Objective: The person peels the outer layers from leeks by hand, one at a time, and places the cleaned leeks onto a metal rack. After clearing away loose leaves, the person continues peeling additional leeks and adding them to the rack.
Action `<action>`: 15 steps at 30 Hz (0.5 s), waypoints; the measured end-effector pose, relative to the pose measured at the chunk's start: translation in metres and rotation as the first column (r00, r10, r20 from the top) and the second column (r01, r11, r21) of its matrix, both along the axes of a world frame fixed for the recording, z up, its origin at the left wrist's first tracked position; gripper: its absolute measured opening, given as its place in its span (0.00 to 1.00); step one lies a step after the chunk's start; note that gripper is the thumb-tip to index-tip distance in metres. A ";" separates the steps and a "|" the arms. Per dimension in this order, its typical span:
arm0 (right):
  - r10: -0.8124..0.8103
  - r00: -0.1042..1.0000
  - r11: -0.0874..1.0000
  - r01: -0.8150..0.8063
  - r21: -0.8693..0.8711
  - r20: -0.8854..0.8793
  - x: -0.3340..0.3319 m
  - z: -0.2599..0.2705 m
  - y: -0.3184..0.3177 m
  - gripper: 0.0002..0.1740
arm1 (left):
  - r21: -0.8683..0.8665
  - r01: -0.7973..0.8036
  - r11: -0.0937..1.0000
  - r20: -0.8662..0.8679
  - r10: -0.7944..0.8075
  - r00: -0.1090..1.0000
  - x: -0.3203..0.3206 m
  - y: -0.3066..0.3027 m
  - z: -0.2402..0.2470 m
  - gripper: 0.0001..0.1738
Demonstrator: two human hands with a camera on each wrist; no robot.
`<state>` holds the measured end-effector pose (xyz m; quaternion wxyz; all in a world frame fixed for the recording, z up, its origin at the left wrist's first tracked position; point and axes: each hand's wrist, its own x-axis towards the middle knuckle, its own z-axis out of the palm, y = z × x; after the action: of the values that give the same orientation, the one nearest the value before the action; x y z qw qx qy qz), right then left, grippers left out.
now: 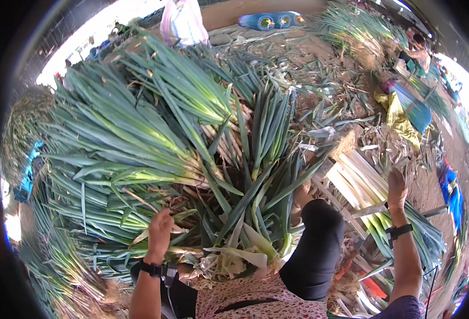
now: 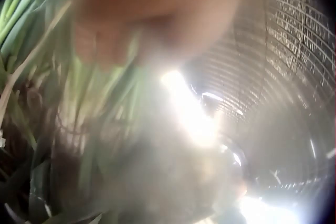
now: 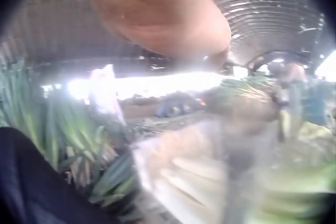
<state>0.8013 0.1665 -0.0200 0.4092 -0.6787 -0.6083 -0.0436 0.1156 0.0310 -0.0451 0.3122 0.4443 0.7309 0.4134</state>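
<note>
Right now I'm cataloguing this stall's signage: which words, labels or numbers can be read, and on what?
No text can be read.
On the bag: a pattern only, no legible words.
On the blue rolls: marks too small to read.
On the leeks: no labels.
Both wrist views: too blurred to read anything.

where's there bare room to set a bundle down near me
Barest is the dirt strip right of the trimmed leeks, below the yellow cloth. Scrap-strewn ground lies between the leek pile and that cloth. The pile crowds the whole left, where the left hand reaches in; the right hand is at the trimmed leeks.
</note>
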 end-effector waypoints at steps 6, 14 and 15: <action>0.610 0.728 0.640 -0.686 -0.346 -0.313 -0.238 -0.015 0.021 0.17 | 0.038 -0.164 0.986 0.456 0.129 0.880 -0.054 0.027 -0.019 0.22; 0.826 0.519 0.296 -0.732 -0.614 -0.221 -0.484 -0.157 -0.002 0.27 | 0.166 -0.083 0.983 0.261 0.037 0.965 -0.089 0.012 0.018 0.24; 0.792 0.531 0.140 -0.637 -0.758 -0.300 -0.494 -0.168 -0.024 0.27 | 0.175 -0.148 0.973 0.306 0.089 0.948 -0.097 0.005 0.023 0.24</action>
<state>0.3070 0.1423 -0.1882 -0.0306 -0.4000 -0.8345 0.3776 0.0187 0.0357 -0.0225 0.3472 0.3610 0.6572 0.5632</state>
